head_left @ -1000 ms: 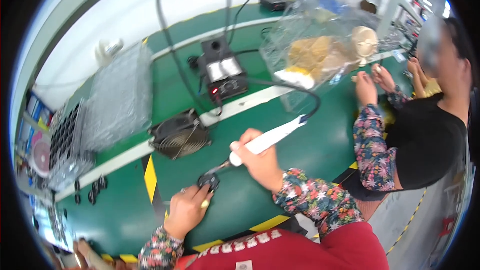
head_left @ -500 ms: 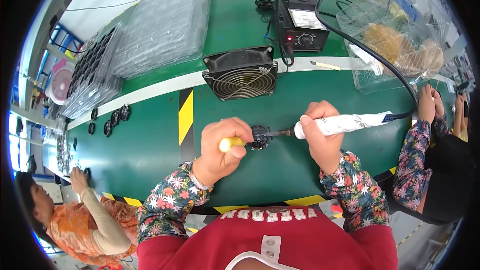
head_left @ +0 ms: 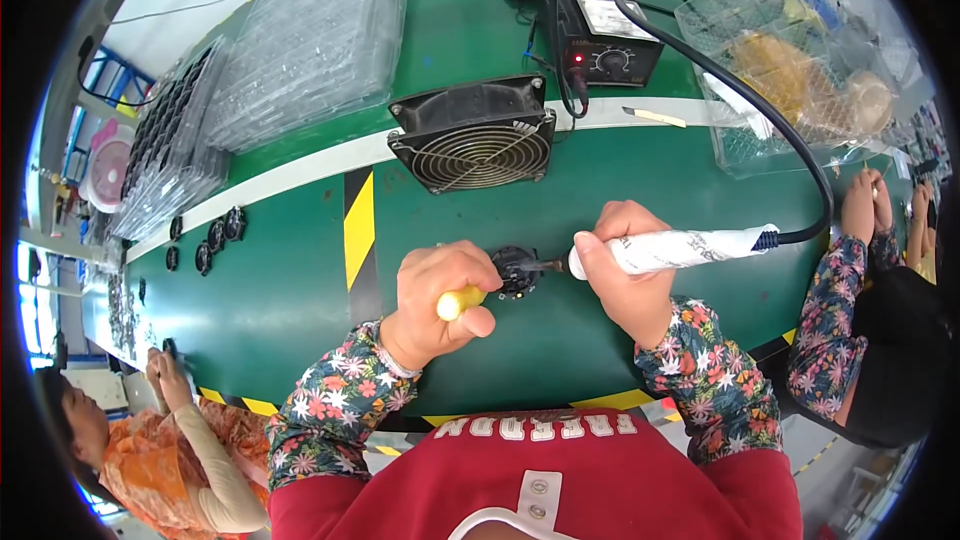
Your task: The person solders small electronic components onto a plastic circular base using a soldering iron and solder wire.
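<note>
My right hand (head_left: pixel 632 280) is closed round the white-wrapped handle of a soldering iron (head_left: pixel 700 249), gripping it near the front. Its metal tip points left and reaches the right side of a small round black part (head_left: pixel 519 276) on the green bench. My left hand (head_left: pixel 432 305) is closed on a tool with a yellow handle (head_left: pixel 460 301). Its working end is hidden by my fingers, so I cannot tell its kind. The fingers sit at the left edge of the black part.
Beyond the part stands a black fan (head_left: pixel 475 140) with a wire guard. Behind it are a soldering station (head_left: pixel 608 45), a craft knife (head_left: pixel 655 117) and a clear plastic bin (head_left: pixel 745 155). Stacked clear trays (head_left: pixel 310 40) and black round parts (head_left: pixel 215 237) lie left. Co-workers sit either side.
The soldering iron and my right hand have shifted slightly left, closer to the black part. My left hand keeps its hold on the yellow-handled tool. The whole view has tilted a little.
</note>
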The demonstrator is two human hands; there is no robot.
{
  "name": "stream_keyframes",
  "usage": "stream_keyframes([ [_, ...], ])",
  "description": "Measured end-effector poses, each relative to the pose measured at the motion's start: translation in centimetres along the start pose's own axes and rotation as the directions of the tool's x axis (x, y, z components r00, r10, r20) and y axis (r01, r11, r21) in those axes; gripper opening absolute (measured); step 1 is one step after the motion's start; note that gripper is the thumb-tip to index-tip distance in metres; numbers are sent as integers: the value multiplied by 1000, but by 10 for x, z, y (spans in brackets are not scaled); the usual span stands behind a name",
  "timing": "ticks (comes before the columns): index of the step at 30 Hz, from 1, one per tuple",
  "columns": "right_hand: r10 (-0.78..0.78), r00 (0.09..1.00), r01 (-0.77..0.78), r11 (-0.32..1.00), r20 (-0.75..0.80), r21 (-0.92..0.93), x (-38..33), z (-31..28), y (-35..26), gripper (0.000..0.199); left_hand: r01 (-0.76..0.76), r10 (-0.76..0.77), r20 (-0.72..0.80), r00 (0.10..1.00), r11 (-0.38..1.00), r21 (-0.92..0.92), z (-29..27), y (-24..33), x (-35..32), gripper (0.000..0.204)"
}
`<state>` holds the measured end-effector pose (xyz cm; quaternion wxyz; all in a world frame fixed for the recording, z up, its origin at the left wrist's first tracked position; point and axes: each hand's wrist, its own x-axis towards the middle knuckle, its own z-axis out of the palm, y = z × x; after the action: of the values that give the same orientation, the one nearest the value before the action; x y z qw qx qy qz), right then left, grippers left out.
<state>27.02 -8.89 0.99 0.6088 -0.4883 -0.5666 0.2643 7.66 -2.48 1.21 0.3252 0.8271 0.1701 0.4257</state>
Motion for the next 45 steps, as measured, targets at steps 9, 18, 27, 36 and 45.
stream_keyframes([
  [9,30,999,-31,999,-21,-21,0,3,3,20,6,-7,30,1000,1000,19,2,1,0,52],
  [18,46,999,-47,999,-27,-15,3,5,4,22,-7,7,12,1000,1000,22,6,1,1,46],
  [27,103,994,-101,994,-41,48,5,8,3,22,-19,19,-28,999,1000,7,7,0,1,45],
  [36,127,988,-121,990,-83,75,4,12,3,23,-22,22,-21,1000,1000,-3,6,-1,0,44],
  [45,70,995,-66,996,-72,51,5,11,5,26,-4,4,-13,1000,1000,-6,6,0,-1,44],
])
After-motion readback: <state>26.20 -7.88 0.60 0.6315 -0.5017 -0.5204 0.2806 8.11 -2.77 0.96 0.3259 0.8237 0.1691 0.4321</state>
